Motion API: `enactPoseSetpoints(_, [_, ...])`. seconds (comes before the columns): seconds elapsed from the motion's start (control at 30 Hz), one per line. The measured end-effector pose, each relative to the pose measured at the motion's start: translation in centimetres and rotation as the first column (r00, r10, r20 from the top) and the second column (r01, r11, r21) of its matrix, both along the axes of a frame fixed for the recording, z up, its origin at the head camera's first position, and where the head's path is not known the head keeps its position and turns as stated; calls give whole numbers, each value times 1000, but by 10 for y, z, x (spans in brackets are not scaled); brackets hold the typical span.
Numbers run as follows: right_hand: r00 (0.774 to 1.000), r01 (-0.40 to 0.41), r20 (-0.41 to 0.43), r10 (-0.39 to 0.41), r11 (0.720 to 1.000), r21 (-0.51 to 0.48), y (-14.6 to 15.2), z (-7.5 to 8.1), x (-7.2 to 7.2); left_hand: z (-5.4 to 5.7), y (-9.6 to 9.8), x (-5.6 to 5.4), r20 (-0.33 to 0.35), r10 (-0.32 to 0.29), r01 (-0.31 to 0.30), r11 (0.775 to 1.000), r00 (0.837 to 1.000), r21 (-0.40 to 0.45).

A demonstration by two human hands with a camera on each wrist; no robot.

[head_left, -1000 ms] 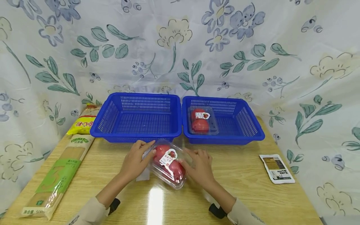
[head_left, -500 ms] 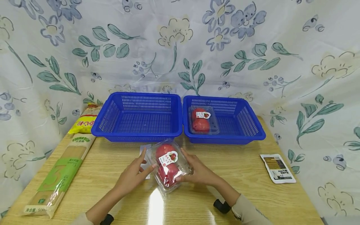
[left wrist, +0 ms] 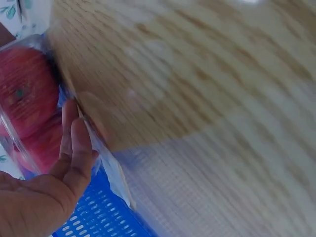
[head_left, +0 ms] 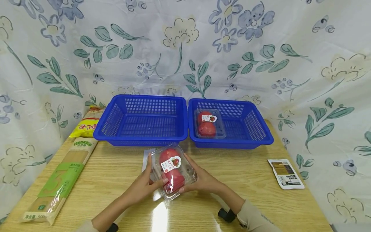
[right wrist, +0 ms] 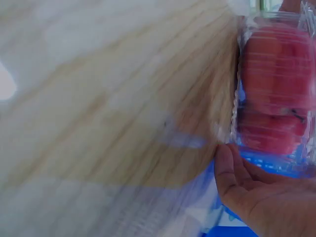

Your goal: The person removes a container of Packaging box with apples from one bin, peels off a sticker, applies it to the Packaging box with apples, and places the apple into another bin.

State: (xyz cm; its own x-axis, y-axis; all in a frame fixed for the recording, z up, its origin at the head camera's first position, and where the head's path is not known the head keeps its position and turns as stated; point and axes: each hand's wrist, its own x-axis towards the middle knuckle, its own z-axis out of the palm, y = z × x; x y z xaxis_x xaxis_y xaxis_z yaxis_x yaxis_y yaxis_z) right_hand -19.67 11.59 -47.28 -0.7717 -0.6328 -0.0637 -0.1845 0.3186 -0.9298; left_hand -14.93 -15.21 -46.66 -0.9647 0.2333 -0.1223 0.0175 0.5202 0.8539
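A clear plastic box (head_left: 163, 170) with two red fruits that look like tomatoes (head_left: 174, 182) and a white label (head_left: 171, 163) is between both hands in the head view. My left hand (head_left: 143, 185) grips its left side, thumb over the lid and fingers along the edge. From the right, my right hand (head_left: 204, 180) holds it with the thumb at the near corner and the fingers at the side. In the left wrist view, the fingertips of the left hand (left wrist: 54, 190) lie at the box's edge; the right wrist view shows the right hand (right wrist: 259, 197) beneath the fruit.
Behind the hands stand two blue baskets, the left one (head_left: 140, 140) and the right one (head_left: 232, 144). A similar box (head_left: 218, 129) sits inside the right basket. Spaghetti (head_left: 62, 177) and a yellow bag (head_left: 84, 127) lie left, a small pouch (head_left: 287, 174) right. A white paper (head_left: 146, 158) lies beside the held box.
The box has turned more upright toward me since a second ago. My right hand has shifted round to its near right corner, and the left hand has moved lower and closed in on its left side.
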Motion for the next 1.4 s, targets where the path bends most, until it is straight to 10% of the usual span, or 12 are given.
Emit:
enactPoseSetpoints(0.67, [997,54,55,-50,996,-69,-9,0,5,-11,-3,-2,112,5,-40,948,994,316])
enactPoseSetpoints(1.4, [990,52,136,-24,977,-207,13,11,29,6,-4,16,-36,-92,96,987,995,126])
